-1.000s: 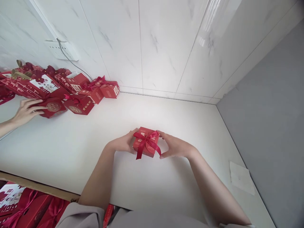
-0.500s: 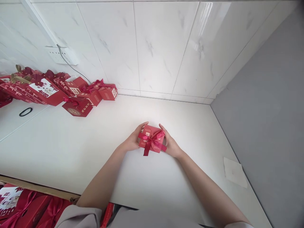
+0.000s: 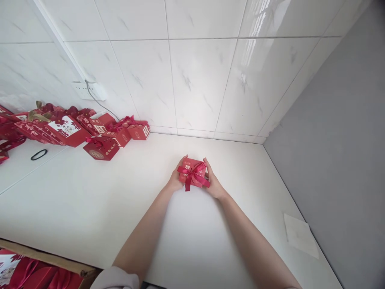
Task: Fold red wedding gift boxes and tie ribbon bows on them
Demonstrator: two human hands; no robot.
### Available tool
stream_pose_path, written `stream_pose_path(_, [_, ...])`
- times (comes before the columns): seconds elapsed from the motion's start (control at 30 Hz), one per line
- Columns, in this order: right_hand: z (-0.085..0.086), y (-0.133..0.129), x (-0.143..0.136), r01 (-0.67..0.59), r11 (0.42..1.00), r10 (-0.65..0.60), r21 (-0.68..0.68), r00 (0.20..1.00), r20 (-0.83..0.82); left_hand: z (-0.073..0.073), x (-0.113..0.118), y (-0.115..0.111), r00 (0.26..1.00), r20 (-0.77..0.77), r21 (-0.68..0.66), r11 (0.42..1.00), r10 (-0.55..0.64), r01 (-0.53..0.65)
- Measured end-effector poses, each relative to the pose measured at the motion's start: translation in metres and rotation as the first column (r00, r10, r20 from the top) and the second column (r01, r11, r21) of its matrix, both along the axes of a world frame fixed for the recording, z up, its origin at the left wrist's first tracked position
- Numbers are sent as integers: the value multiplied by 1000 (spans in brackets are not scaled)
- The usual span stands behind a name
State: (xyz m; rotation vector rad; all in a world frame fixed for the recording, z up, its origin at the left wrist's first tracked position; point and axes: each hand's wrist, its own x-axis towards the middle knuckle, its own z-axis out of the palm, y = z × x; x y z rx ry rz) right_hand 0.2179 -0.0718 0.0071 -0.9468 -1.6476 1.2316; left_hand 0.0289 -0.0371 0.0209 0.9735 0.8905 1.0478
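A small red gift box [image 3: 195, 163] with gold print and a dark pink ribbon bow [image 3: 192, 174] on top is held between both my hands over the white table [image 3: 198, 233]. My left hand [image 3: 178, 176] wraps its left side, the fingers partly hidden behind the box. On the opposite side, my right hand [image 3: 214, 181] grips it with fingers curled along the edge. One ribbon tail hangs down at the front, another out to the right.
Several red gift boxes [image 3: 102, 148] and gift bags [image 3: 69, 130] stand along the tiled wall at left, by a socket strip [image 3: 88, 91]. A black band [image 3: 39, 154] lies nearby. A carton [image 3: 48, 257] of red boxes is lower left. A pale square [image 3: 300, 235] lies at right.
The camera view has tilted up, so the wall shows more. My hands still hold the gift box, which appears slightly farther away from me.
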Motion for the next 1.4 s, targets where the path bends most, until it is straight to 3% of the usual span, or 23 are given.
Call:
stream_pose_path(0.07, [0, 0, 4, -16, 998, 13, -57, 999, -43, -7, 0, 3, 999, 40, -29, 999, 18, -17])
stream_pose_path(0.23, [0, 4, 5, -90, 978, 49, -188, 976, -214, -12, -18, 8, 989, -133, 134, 988, -63, 81])
stream_pose_path(0.4, [-5, 13, 5, 41, 976, -105, -216, 949, -297, -5, -24, 9, 976, -124, 284, 936, -178, 207])
stream_pose_path(0.5, [-8, 15, 7, 26, 966, -113, -258, 937, -332, -6, -21, 9, 965, -207, 352, 907, -163, 229])
stream_pose_path(0.77, [-10, 18, 8, -9, 957, -107, -289, 918, -382, -20, -24, 12, 954, -285, 275, 946, -91, 172])
stream_pose_path(1.2, [-9, 22, 9, -22, 933, -178, -360, 839, -514, -18, -25, 12, 926, -366, 213, 961, -90, 177])
stream_pose_path(1.4, [-8, 21, 9, -6, 931, -196, -364, 834, -516, -13, -24, 10, 937, -318, 253, 939, -147, 233])
